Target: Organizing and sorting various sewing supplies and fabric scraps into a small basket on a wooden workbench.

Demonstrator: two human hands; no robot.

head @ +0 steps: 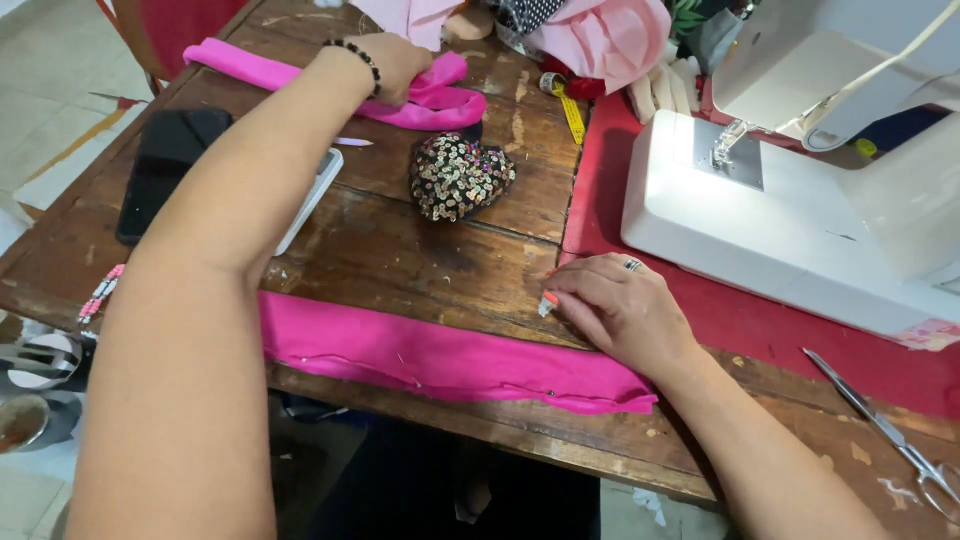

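A folded bright pink fabric strip lies along the near edge of the wooden table, with pins stuck in it. My right hand rests on the strip's right end, fingers curled, pinching something small and white at the fingertips. My left hand reaches far across the table and grips a second pink fabric strip at the far edge. A beaded bracelet circles that wrist. A sequined heart-shaped cushion sits between the two strips.
A white sewing machine stands on a red mat at the right. Scissors lie near the right front corner. A dark phone, a yellow tape measure and piled pink cloth sit at the back.
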